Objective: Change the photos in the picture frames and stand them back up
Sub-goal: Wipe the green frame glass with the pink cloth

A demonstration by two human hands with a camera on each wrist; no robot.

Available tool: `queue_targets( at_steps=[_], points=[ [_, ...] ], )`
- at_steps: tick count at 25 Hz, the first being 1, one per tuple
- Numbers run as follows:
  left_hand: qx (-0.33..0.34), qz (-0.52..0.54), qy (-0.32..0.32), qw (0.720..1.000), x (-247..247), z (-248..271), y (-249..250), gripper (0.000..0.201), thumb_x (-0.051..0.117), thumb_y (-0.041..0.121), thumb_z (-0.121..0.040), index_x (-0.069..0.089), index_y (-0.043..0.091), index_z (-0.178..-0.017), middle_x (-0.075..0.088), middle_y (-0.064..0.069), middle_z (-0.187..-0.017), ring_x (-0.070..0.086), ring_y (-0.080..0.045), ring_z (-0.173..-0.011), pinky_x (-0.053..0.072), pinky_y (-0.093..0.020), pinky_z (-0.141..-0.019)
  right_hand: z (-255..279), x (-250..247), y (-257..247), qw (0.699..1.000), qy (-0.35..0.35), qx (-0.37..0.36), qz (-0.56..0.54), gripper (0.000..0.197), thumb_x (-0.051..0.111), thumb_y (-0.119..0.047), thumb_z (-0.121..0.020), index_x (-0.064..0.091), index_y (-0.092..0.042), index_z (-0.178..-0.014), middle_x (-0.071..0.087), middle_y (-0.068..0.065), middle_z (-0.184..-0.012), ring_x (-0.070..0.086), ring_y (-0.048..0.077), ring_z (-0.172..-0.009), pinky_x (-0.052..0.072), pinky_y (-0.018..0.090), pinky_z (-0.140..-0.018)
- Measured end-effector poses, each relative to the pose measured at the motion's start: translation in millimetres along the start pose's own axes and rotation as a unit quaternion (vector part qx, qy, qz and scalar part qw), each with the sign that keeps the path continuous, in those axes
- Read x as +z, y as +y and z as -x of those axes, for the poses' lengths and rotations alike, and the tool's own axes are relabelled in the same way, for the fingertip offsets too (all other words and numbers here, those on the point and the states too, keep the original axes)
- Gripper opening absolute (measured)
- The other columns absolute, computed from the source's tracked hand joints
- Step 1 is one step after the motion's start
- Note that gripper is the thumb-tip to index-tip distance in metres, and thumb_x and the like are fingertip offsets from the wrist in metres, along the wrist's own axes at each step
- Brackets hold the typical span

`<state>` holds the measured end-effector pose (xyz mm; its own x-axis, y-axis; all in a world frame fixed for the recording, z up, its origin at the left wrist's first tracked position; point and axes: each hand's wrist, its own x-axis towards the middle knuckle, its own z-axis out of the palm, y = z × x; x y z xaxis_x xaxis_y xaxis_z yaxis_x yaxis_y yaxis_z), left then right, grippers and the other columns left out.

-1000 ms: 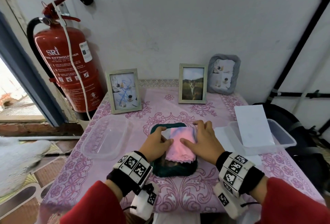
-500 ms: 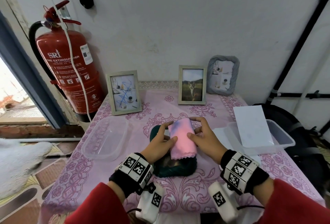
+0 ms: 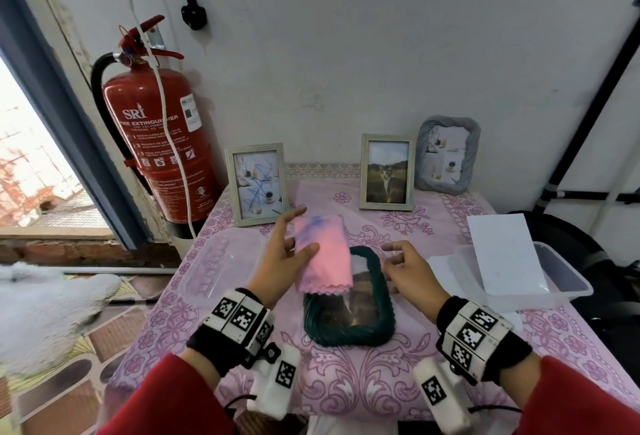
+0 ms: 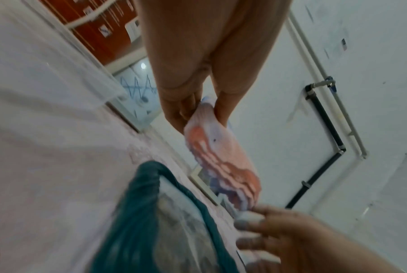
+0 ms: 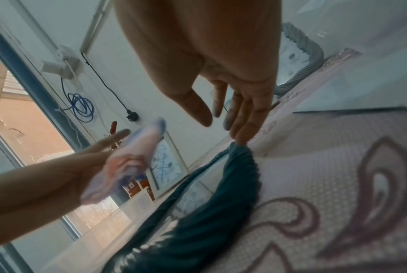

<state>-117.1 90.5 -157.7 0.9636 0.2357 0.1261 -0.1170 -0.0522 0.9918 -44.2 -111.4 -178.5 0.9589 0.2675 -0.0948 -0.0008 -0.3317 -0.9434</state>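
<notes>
A dark green ribbed picture frame (image 3: 348, 339) lies flat on the pink tablecloth, glass up, with a photo inside. My left hand (image 3: 285, 251) pinches a folded pink cloth (image 3: 325, 254) between thumb and fingers and holds it lifted over the frame's upper left part. In the left wrist view the cloth (image 4: 221, 157) hangs from that hand (image 4: 197, 110). My right hand (image 3: 398, 258) hovers open by the frame's top right corner and holds nothing; in the right wrist view its fingertips (image 5: 242, 136) are just above the green rim (image 5: 242, 166).
Three frames stand at the back: a pale one with a scribbled photo (image 3: 258, 183), a pale one with a cat photo (image 3: 387, 171), a grey one (image 3: 448, 154). A clear tub (image 3: 221, 261) sits left; another (image 3: 568, 285) right holds white sheets (image 3: 505, 254). A fire extinguisher (image 3: 162, 143) hangs left.
Both hands were on the cloth over the green frame. My left hand has now lifted the cloth up and to the left; my right hand has let go and drawn off to the right.
</notes>
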Motion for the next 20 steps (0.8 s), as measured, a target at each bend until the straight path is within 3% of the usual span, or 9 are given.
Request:
queue_targets(
  at_steps=[2,5,7,10,15,20],
  points=[
    [0.020,-0.043,0.038,0.998,-21,-1,10,0.026,0.053,0.004,-0.090,0.047,0.023,-0.108,0.059,-0.016,-0.112,0.065,-0.029,-0.080,0.054,-0.031,-0.051,-2,0,6,0.995,-0.001,0.005,0.101,0.035,0.058,-0.005,-0.084,0.050,-0.011,-0.117,0.047,0.015,-0.112,0.051,0.025,-0.095,0.046,0.032,-0.084],
    [0.008,-0.146,0.069,0.987,-54,-4,20,0.013,0.050,0.010,-0.093,0.054,0.019,-0.102,0.051,-0.006,-0.121,0.057,-0.025,-0.088,0.050,-0.027,-0.058,-4,4,11,0.977,-0.011,0.034,0.210,0.049,0.061,-0.011,-0.081,0.044,-0.010,-0.127,0.041,0.019,-0.124,0.045,0.032,-0.114,0.039,0.038,-0.102],
    [-0.027,-0.169,0.055,0.984,-78,-4,26,0.019,0.051,0.013,-0.093,0.055,0.021,-0.109,0.048,-0.001,-0.120,0.055,-0.020,-0.092,0.053,-0.031,-0.066,-5,10,10,0.977,-0.022,0.048,0.205,0.055,0.066,-0.015,-0.079,0.041,-0.010,-0.128,0.046,0.020,-0.123,0.047,0.034,-0.114,0.042,0.042,-0.101],
    [-0.061,-0.193,-0.006,0.979,-109,-3,33,0.036,0.049,0.004,-0.093,0.051,0.022,-0.124,0.044,-0.004,-0.125,0.054,-0.025,-0.100,0.056,-0.031,-0.071,-6,18,11,0.970,-0.030,0.042,0.239,0.063,0.072,-0.022,-0.076,0.039,-0.011,-0.128,0.045,0.018,-0.124,0.047,0.033,-0.115,0.042,0.039,-0.100],
    [-0.062,-0.310,-0.014,0.949,-139,-12,32,0.048,0.041,-0.008,-0.092,0.050,0.024,-0.126,0.044,-0.006,-0.128,0.052,-0.025,-0.099,0.050,-0.045,-0.083,-4,22,15,0.963,-0.012,0.036,0.266,0.058,0.068,-0.018,-0.078,0.039,-0.013,-0.128,0.038,0.017,-0.128,0.039,0.033,-0.119,0.036,0.033,-0.101],
    [-0.128,-0.357,-0.118,0.918,-144,-15,17,0.057,0.039,-0.013,-0.089,0.047,0.022,-0.134,0.039,-0.006,-0.140,0.044,-0.016,-0.112,0.041,-0.028,-0.094,-3,22,16,0.965,-0.014,0.034,0.261,0.057,0.068,-0.019,-0.079,0.039,-0.013,-0.128,0.036,0.015,-0.129,0.038,0.032,-0.120,0.035,0.034,-0.103]
  ],
)
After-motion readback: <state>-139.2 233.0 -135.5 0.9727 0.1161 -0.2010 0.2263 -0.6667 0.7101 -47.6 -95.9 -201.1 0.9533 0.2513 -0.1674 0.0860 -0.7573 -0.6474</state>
